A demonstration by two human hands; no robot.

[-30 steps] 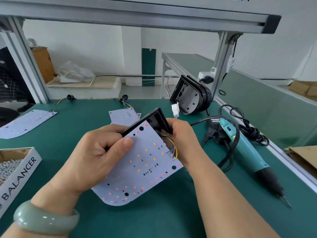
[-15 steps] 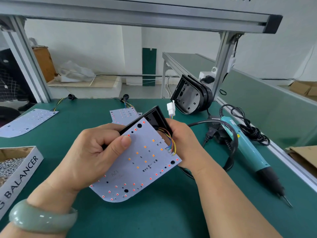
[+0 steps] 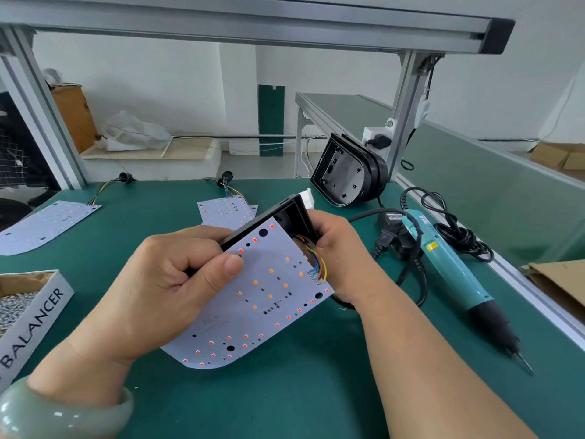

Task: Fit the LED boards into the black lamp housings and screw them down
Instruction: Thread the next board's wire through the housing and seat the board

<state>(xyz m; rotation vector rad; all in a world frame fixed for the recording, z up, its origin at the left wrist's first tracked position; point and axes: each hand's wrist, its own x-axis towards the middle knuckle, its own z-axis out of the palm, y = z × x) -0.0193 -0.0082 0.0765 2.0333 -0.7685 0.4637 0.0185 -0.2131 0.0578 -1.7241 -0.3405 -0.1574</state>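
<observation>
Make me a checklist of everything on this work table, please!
Surface: green bench mat.
Job's things: LED board held against black housing; spare boards, leaning housings, screwdriver and screw box on the mat.
Clutter: cardboard at the right edge.
Hands: left hand grips housing, thumb on board; right hand grips its right side.
Cables: coloured wires at the board; black cord coiled beside screwdriver.
Surroundings: aluminium frame, second bench.

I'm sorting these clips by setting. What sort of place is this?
Most likely a small factory assembly bench: spare LED boards on a green mat, an electric screwdriver, and black lamp housings.
</observation>
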